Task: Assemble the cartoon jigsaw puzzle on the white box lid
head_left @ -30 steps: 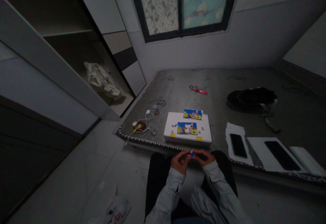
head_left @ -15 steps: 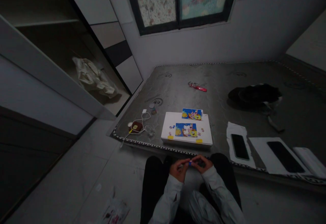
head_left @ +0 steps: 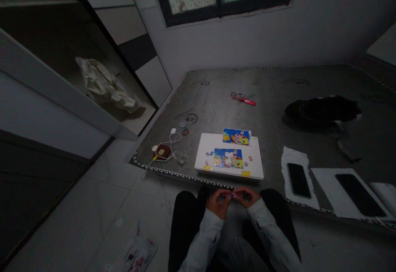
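My left hand (head_left: 219, 202) and my right hand (head_left: 246, 197) meet above my lap, in front of the mattress edge. Between their pinched fingertips is a small blue puzzle piece (head_left: 232, 195), mostly covered by the fingers. Just beyond lies a white box (head_left: 201, 150) bearing a partly assembled cartoon jigsaw puzzle (head_left: 220, 158), with a pale gap in its middle. Several loose pieces (head_left: 247, 160) are scattered on both sides of it. Behind the puzzle, a matching picture card (head_left: 236, 136) rests at the box's far edge. Two yellow tabs (head_left: 246, 173) mark the box's near side.
Left of the box are a small jar (head_left: 185, 128), a clear cup (head_left: 180, 157) and a brown case (head_left: 163, 152) with a white cable. Two phones (head_left: 299, 180) lie on the right. Farther back are a red packet (head_left: 244, 100) and a black bag (head_left: 323, 110).
My view has tilted down slightly, so the window sits higher in it. Both hands stay together, pinching the blue piece, which shows a little less between the fingers.
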